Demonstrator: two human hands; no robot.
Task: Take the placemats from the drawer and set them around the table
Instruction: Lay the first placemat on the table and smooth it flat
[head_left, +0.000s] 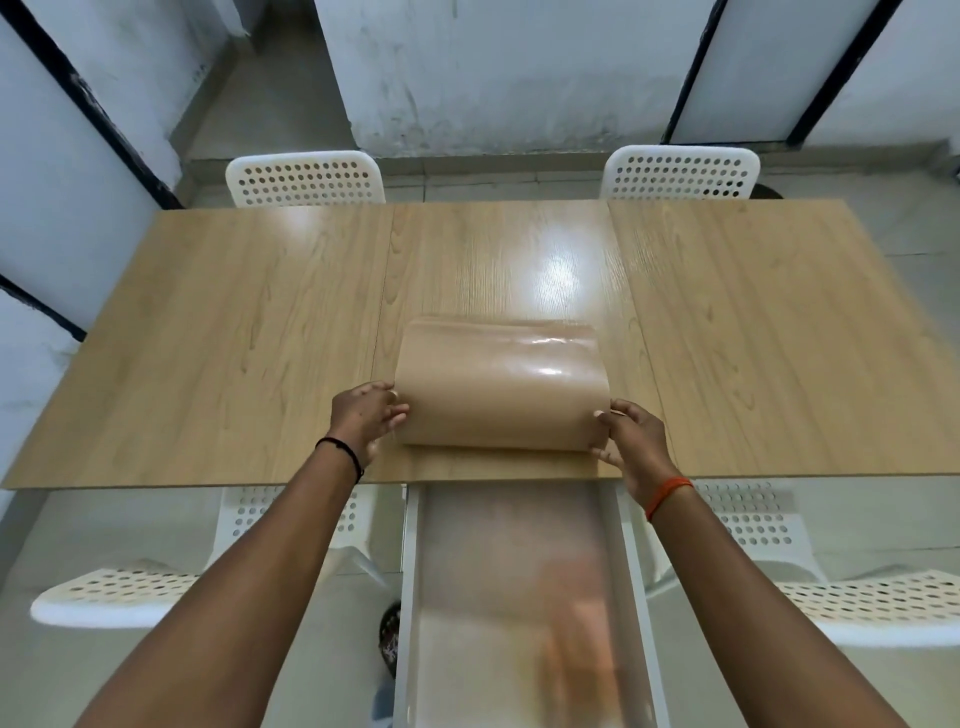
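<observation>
Head view: a long wood-grain surface (234, 332) is seen from above, made of three panels joined by seams, with glare from overhead light near its middle. Two white perforated chairs (305, 179) are pushed in at the far edge, and two more are seen at the near side. Grey-white walls with dark strips and a pale floor are seen beyond. Below the near edge, a white drawer (519, 597) is pulled out; its contents are blurred.

A tan, glossy stack of placemats (501, 387) is held bowed upward near the surface's near edge, at the middle panel. Its left edge is gripped by the left hand (363, 421) and its right edge by the right hand (636, 447), the fingers of both curled round the edges.
</observation>
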